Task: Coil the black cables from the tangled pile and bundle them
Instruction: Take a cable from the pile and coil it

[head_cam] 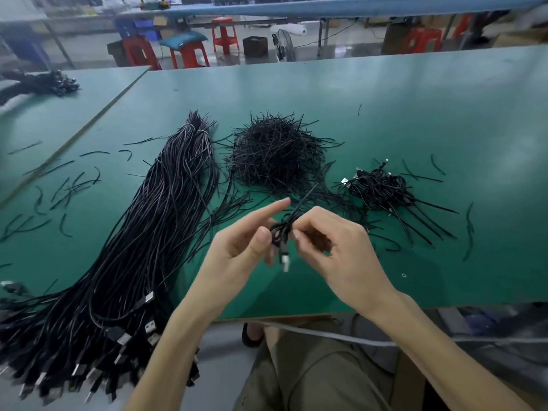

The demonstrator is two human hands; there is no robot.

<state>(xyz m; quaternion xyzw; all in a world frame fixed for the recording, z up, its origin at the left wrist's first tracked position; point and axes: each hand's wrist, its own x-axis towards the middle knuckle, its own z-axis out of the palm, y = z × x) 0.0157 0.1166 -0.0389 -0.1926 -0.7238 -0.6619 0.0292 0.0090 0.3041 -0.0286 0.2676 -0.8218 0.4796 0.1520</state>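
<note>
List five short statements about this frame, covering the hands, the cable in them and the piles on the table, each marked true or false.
1. The left hand and the right hand both grip one small coiled cable above the table. True.
2. The long bunch of uncoiled cables lies to the person's right. False: it lies on the left.
3. A heap of short black ties sits beyond the hands. True.
4. The finished coils sit on a stool. False: they lie on the table, right of the heap.
5. A silver plug hangs below the coiled cable. True.
</note>
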